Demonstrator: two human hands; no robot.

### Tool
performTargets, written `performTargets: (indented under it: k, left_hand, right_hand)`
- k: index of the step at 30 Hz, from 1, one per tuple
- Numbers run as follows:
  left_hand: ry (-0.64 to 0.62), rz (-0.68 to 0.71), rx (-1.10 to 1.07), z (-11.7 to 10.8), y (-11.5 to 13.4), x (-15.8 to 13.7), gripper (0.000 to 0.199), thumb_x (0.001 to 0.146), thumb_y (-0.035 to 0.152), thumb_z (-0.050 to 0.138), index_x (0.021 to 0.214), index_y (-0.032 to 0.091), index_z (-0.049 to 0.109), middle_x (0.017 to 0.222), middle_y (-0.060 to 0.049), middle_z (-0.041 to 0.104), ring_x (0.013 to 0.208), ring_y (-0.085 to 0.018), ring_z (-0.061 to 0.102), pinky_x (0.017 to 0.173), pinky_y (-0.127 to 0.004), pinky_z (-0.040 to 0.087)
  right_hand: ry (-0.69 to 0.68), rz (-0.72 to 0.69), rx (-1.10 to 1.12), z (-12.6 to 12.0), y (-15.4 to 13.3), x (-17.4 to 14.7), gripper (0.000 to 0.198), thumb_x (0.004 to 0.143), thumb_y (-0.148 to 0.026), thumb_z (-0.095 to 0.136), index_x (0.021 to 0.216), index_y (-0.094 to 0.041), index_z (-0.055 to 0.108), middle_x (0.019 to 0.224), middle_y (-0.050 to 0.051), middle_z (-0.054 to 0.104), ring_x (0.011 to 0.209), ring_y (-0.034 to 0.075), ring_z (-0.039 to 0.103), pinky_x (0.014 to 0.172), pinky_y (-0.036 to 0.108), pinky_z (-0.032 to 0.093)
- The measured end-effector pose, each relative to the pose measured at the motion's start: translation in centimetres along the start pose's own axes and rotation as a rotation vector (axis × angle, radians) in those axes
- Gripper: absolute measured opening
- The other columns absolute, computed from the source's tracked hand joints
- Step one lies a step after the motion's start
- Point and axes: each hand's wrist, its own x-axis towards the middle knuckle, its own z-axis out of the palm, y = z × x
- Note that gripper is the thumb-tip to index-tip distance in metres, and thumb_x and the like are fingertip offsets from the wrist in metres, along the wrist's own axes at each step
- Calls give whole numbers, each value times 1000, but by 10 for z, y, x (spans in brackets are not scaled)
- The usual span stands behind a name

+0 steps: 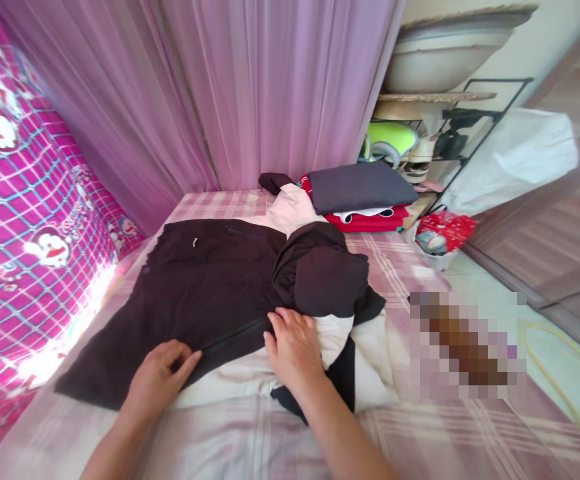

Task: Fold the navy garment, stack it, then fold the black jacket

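A dark hooded jacket (210, 287) with a pale lining and pale sleeve parts lies spread on the bed, its hood (330, 280) bunched toward the right. A small light logo and a zipped pocket show on its chest. My left hand (160, 377) is at the near front edge, fingers curled with the thumb against the dark cloth; the fingertips are partly hidden. Farther right, just below the hood, my right hand (295, 343) rests on the zip edge with its fingers extended. One pale sleeve (293, 207) with a dark cuff stretches toward the curtain.
Behind the hood sits a folded stack with a dark grey cloth (360, 187) over red clothing (365, 220). Purple curtains (280, 87) hang at the back. A black rack (500, 83) with hats and a white bag (515, 160) stands right. The plaid bedsheet (470, 427) has a blurred patch.
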Motion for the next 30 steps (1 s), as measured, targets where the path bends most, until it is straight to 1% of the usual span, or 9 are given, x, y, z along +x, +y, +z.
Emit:
performTargets:
  k: [5, 9, 15, 18, 22, 24, 26, 28, 30]
  left_hand:
    - [-74, -14, -23, -10, 5, 0, 44, 86, 52, 46, 55, 22, 55, 64, -2, 60, 64, -15, 58, 66, -26, 44]
    - [-110, -24, 14, -13, 3, 3, 40, 87, 47, 45, 58, 22, 57, 68, -2, 59, 67, -15, 58, 65, -27, 42]
    - [-55, -33, 52, -11, -4, 2, 39, 87, 47, 44, 62, 22, 61, 71, -3, 60, 71, -17, 57, 66, -27, 40]
    - [-15, -68, -35, -11, -8, 3, 41, 86, 50, 43, 62, 22, 60, 71, -2, 60, 69, -16, 57, 66, -27, 40]
    - [33, -173, -259, -11, -13, 4, 38, 81, 53, 49, 65, 22, 62, 71, 0, 64, 71, -16, 58, 67, -25, 42]
    - [57, -204, -366, -11, -15, 4, 38, 78, 55, 52, 65, 21, 62, 68, 2, 62, 70, -15, 57, 66, -24, 41]
    - [77, -229, -453, -10, -14, 4, 40, 76, 57, 55, 64, 20, 62, 63, 3, 58, 67, -14, 54, 64, -23, 40]
    - [80, -242, -519, -9, -13, 2, 42, 74, 60, 56, 64, 20, 62, 60, 4, 56, 63, -13, 50, 62, -23, 38]
    - [75, -236, -559, -9, -13, 1, 44, 74, 61, 56, 65, 19, 63, 60, 4, 56, 62, -12, 49, 61, -23, 38]
  right_hand:
    - [6, -7, -52, 4, 2, 1, 32, 91, -29, 51, 119, -22, 66, 127, 9, 64, 115, 24, 55, 98, 39, 34]
    - [17, -9, -102, 5, 2, 1, 32, 91, -29, 51, 118, -22, 67, 127, 9, 64, 115, 23, 56, 97, 37, 34]
    - [22, -8, -103, 3, 1, 1, 33, 91, -27, 49, 117, -19, 68, 125, 10, 66, 114, 23, 56, 97, 37, 34]
    - [26, -12, -115, 3, 1, 0, 32, 91, -27, 49, 116, -18, 68, 125, 9, 66, 113, 23, 57, 96, 36, 35]
    - [7, 0, -128, -2, -2, 2, 31, 91, -27, 50, 116, -19, 68, 123, 9, 67, 112, 23, 57, 95, 36, 35]
    - [6, 5, -125, -8, -8, 3, 31, 91, -25, 50, 115, -20, 68, 123, 8, 67, 111, 22, 57, 94, 36, 35]
    - [19, -17, -112, -12, -22, 5, 30, 92, -25, 49, 115, -22, 69, 122, 8, 67, 111, 22, 57, 93, 36, 35]
    - [30, -85, -90, -13, -43, 6, 29, 92, -27, 50, 114, -24, 69, 120, 7, 67, 109, 21, 56, 93, 35, 35]
    - [20, -172, -72, -8, -69, 8, 28, 92, -32, 53, 113, -25, 69, 114, 6, 68, 106, 21, 57, 91, 35, 36]
